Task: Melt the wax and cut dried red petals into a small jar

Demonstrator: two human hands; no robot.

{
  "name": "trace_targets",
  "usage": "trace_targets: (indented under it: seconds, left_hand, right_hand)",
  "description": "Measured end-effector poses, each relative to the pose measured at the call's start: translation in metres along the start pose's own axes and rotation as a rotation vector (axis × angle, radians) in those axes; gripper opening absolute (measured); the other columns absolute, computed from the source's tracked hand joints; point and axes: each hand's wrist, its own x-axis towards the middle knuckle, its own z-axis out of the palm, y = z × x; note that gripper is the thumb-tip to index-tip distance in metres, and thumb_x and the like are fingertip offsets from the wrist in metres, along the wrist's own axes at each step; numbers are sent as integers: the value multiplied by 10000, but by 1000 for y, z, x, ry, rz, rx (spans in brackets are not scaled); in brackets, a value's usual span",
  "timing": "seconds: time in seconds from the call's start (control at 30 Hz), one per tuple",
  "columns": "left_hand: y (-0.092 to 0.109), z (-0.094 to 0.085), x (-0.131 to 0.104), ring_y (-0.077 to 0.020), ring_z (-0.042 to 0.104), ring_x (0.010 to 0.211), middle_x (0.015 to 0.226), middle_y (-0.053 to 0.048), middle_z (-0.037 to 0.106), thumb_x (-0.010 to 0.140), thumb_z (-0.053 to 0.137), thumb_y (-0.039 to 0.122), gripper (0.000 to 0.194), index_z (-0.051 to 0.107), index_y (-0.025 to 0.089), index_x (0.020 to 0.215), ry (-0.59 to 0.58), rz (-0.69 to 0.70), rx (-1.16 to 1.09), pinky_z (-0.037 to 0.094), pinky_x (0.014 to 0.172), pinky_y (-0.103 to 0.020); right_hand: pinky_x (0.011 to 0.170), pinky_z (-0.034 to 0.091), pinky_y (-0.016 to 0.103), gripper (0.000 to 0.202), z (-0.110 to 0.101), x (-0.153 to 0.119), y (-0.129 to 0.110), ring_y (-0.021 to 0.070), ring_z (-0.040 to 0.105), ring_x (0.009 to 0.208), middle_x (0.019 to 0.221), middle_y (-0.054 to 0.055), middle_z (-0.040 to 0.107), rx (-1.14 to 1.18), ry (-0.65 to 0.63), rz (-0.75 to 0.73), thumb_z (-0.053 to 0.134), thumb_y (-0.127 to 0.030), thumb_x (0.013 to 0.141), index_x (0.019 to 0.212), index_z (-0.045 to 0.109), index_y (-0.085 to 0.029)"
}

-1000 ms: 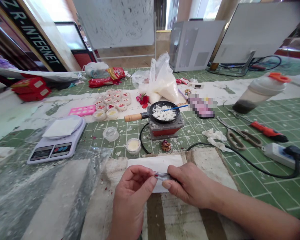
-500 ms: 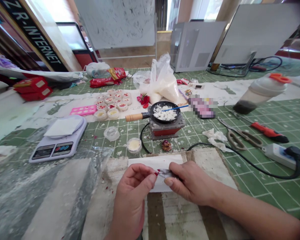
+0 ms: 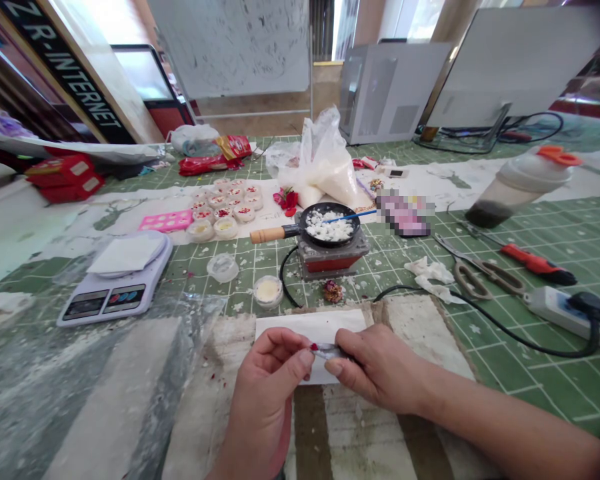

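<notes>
My left hand [image 3: 275, 380] is closed in a pinch on a small dark red petal [image 3: 313, 347], only a tip of which shows. Wrapped in my right hand [image 3: 385, 367] are small metal scissors [image 3: 330, 351]; the fingers hide most of the handles. The blades point left and reach the petal. Both hands are over a sheet of white paper [image 3: 320, 324], which lies on a striped cloth [image 3: 420, 327]. Just beyond the paper sits a dried flower bud [image 3: 333, 291].
A small pan [image 3: 356, 230] of white chunks stands on a hot plate [image 3: 330, 264], its cord [image 3: 495, 327] running right. A scale [image 3: 115, 287] is at left; filled cups [image 3: 225, 210] stand behind. Larger scissors [image 3: 475, 277] and a power strip [image 3: 555, 310] lie right.
The scissors' blades look closer together at the petal, and my right hand has shifted very slightly. My left hand keeps its pinch in nearly the same place.
</notes>
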Motion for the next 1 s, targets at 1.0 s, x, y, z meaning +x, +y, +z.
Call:
trace_targets:
  seconds: [1.0]
  left_hand:
    - [-5,-3,0,-81,602,670,723,27,656,598,745,135,205,603,178,740,108,153,181,479,633,-160]
  right_hand:
    - [488,157,256,418,1,0,2,109,433,482,581,17,560,-33,17,-1,210,-466,909,767,468,-170]
